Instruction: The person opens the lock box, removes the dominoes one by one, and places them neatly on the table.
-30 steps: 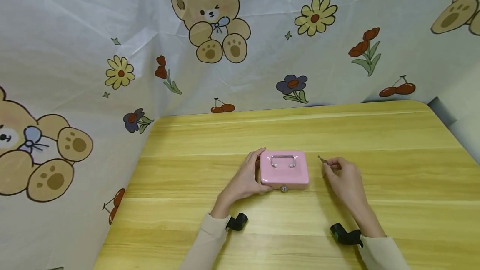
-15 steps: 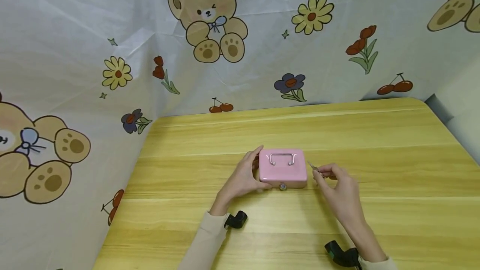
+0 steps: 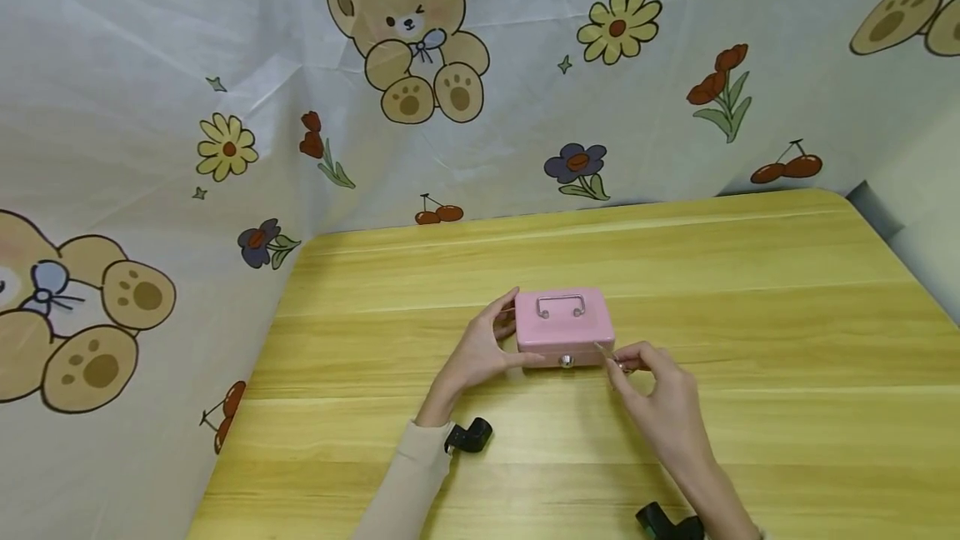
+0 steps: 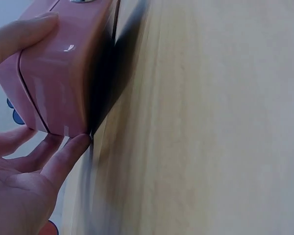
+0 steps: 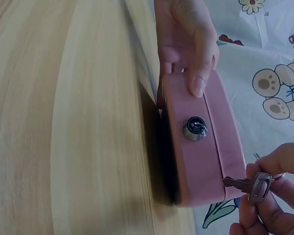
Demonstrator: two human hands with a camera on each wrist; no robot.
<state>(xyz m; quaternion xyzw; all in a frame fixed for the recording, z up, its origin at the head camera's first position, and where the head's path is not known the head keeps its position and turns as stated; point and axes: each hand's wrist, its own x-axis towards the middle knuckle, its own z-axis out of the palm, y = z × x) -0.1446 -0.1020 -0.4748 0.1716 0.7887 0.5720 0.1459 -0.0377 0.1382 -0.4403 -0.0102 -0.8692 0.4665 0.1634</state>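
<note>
A small pink cash box with a wire handle on its lid stands on the wooden table. Its lid is down, and its front is tipped up, with a dark gap underneath in the right wrist view. My left hand grips the left end, thumb on the front face and fingers around the back. A round metal lock sits in the middle of the front. Between thumb and fingers, my right hand pinches a small metal key on a ring. The key's tip points toward the box's front right corner, left of the hand.
Bare wooden tabletop surrounds the box. A white cloth printed with bears and flowers hangs behind the table and along its left side. Black wrist cameras are worn on both wrists.
My right hand has brought the key leftward and nearer, from beside the box to its front right corner. The box's front has tipped up in my left hand's grip, showing more of the face.
</note>
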